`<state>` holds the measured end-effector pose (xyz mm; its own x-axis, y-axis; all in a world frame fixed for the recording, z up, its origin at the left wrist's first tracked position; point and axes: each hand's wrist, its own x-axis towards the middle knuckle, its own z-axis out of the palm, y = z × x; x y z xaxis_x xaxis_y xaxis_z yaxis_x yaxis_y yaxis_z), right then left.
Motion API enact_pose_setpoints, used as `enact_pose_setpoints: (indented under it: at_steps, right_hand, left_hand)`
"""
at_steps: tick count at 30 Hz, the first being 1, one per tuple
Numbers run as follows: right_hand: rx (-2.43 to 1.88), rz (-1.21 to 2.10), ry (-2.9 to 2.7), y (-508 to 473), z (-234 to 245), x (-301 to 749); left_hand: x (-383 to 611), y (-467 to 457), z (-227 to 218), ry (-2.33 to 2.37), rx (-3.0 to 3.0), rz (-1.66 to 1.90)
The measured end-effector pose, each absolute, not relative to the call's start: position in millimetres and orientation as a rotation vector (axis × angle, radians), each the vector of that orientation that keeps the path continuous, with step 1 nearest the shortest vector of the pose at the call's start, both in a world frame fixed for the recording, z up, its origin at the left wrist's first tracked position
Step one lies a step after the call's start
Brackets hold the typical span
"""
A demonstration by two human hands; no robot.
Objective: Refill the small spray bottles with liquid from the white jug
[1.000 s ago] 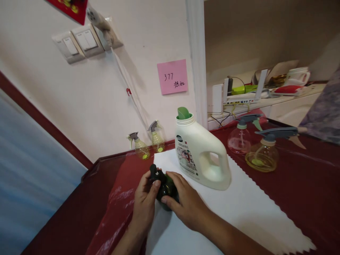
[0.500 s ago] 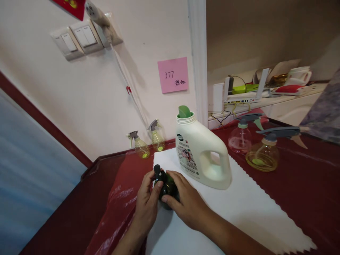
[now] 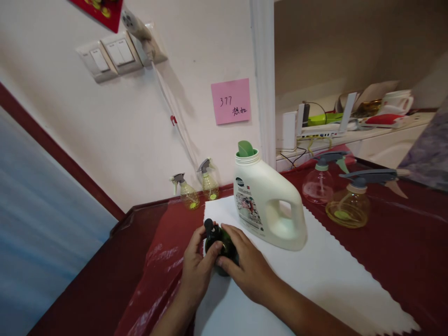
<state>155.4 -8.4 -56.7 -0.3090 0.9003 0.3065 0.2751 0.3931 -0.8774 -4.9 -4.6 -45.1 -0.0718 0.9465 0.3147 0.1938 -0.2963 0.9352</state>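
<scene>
- A small dark green bottle [image 3: 224, 247] is held just in front of the white detergent jug [image 3: 261, 205], on the side toward the person. Whether its base touches the surface below cannot be told.
- Its long axis is tilted, with the black top piece [image 3: 209, 227] directed away from the person and toward the left of the jug.
- The black top piece is nearer the left hand [image 3: 198, 266], which is closed around the bottle's near side, with the thumb laid close below the top piece.
- The right hand [image 3: 248, 266] is curved over the bottle's other side, so the bottle is held between both hands, with neither hand open wide.
- The jug stands on a white sheet with a zigzag edge [image 3: 332, 280], with a green cap [image 3: 245, 149] seated in its mouth.
- Beyond the jug's left side, two small spray bottles [image 3: 198, 191] are placed against the wall; beyond its right side, two larger spray bottles [image 3: 336, 196] stand on the dark red table cover [image 3: 402, 247].
</scene>
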Motion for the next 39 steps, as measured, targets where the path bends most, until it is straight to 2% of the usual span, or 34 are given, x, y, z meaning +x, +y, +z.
enact_pose_setpoints:
  at_steps: [6, 12, 18, 24, 31, 39]
  right_hand:
    - [-1.056, 0.779, -1.838, -13.8, -61.3, 150.7]
    - [-0.984, 0.755, -1.777, -11.9, -67.3, 148.4]
    - [-0.956, 0.749, -1.707, -10.2, -69.9, 147.8]
    - [-0.922, 0.796, -1.724, -2.0, -44.2, 165.2]
    - [-0.668, 0.452, -2.044, 23.6, 3.6, 176.8]
    - [-0.721, 0.438, -2.121, 38.2, 12.7, 163.2]
  left_hand:
    - [0.6, -0.8, -37.9, 1.336, 1.462, 1.432]
    - [-1.7, -0.4, -38.1, 1.353, 1.699, 1.514]
    - [-2.1, -1.6, -38.9, 1.314, 1.694, 1.446]
    - [-7.5, -0.4, -40.5, 1.332, 1.746, 1.419]
    - [-10.9, 3.3, -48.7, 1.306, 1.692, 1.42]
    - [-7.9, 0.0, -47.8, 1.258, 1.66, 1.379]
